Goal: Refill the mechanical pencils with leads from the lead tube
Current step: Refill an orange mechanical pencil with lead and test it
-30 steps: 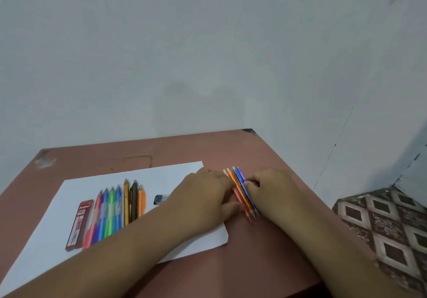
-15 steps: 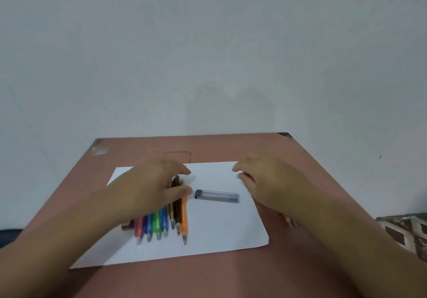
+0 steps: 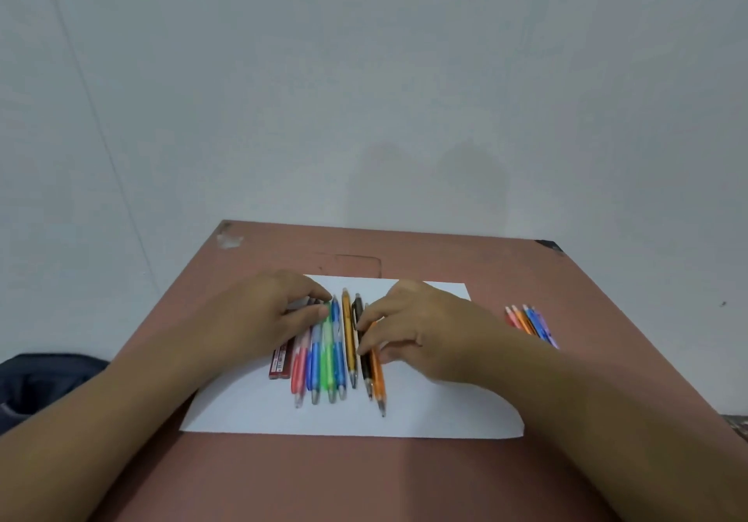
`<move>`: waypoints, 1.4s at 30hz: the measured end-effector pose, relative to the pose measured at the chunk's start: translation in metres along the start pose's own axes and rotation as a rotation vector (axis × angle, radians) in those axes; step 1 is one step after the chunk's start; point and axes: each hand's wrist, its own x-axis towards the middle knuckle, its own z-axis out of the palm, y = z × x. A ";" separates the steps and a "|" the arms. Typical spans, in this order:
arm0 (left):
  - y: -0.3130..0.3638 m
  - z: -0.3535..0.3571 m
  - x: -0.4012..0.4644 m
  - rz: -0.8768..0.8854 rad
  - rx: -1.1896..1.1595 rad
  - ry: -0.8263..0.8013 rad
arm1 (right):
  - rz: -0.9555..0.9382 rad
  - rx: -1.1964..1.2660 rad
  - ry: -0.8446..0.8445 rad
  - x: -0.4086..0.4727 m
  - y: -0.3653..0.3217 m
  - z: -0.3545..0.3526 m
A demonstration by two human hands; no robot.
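Brown table (image 3: 445,262) against pale wall (image 3: 364,76) — white paper (image 3: 425,412) on it.

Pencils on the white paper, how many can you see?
7 in a row: pink, dark blue, green, blue, yellow, black, orange. The hands may hide more. A separate bunch lies off the paper.

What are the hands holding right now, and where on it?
The right hand pinches the black pencil around mid-barrel. The left hand rests on the coloured pencils; no clear grip shows.
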 end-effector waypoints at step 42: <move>0.031 -0.006 0.047 -0.021 -0.301 0.243 | 0.620 0.771 0.594 0.017 0.021 -0.013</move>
